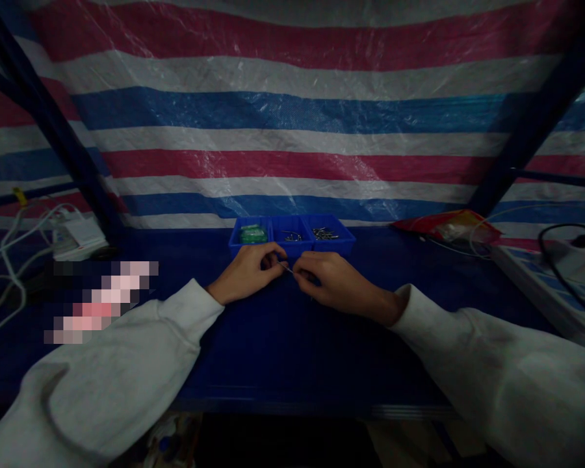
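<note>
A thin, shiny metal piece (286, 267) spans the small gap between my two hands; its exact kind is too small to make out. My left hand (250, 268) pinches one end between thumb and fingertips. At the other end, the curled fingers of my right hand (338, 283) grip it. Just beyond stands a blue three-compartment bin (308, 246). Its left compartment holds green plastic packets (253, 234). Several curved metal pieces (292, 236) lie in the middle one, and a pile of small metal parts (324, 233) fills some of the right one.
The blue tabletop (312, 357) lies beneath my hands. White cables and a power strip (78, 235) are at the left, near a blurred-out patch. At the right are a red plastic bag (443, 225) and a box (541, 286) with a black cable. A striped tarp (292, 117) hangs behind.
</note>
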The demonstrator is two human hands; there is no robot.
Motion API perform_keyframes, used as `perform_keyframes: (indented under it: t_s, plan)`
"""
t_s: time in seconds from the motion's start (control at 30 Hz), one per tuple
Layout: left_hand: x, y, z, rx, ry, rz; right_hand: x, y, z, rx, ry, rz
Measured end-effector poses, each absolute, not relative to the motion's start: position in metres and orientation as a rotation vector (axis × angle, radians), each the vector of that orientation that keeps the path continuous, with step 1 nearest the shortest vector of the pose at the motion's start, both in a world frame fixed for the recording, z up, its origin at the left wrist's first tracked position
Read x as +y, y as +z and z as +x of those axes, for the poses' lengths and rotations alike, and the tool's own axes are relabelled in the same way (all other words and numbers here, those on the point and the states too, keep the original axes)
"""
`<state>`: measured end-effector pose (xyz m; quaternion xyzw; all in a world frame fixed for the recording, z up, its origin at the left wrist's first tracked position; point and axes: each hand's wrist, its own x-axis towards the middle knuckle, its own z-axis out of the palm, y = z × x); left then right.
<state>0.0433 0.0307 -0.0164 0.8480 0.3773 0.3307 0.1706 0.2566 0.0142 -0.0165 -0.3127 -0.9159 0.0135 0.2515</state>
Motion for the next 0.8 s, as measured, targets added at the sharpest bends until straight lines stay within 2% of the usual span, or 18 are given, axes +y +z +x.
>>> perform_keyframes:
  t_s: [0.4,0.53,0.8]
  plan:
    - [0.026,-0.017,0.048,1.018,1.027,2.305,0.012,-0.017,0.252,-2.477,-0.003,-0.898]
    - [0.02,-0.012,0.048,0.973,1.172,2.479,0.012,-0.017,0.251,-2.448,0.008,-0.942]
    - [0.022,-0.012,0.043,0.925,1.072,2.733,0.015,-0.015,0.253,-2.378,-0.023,-1.044]
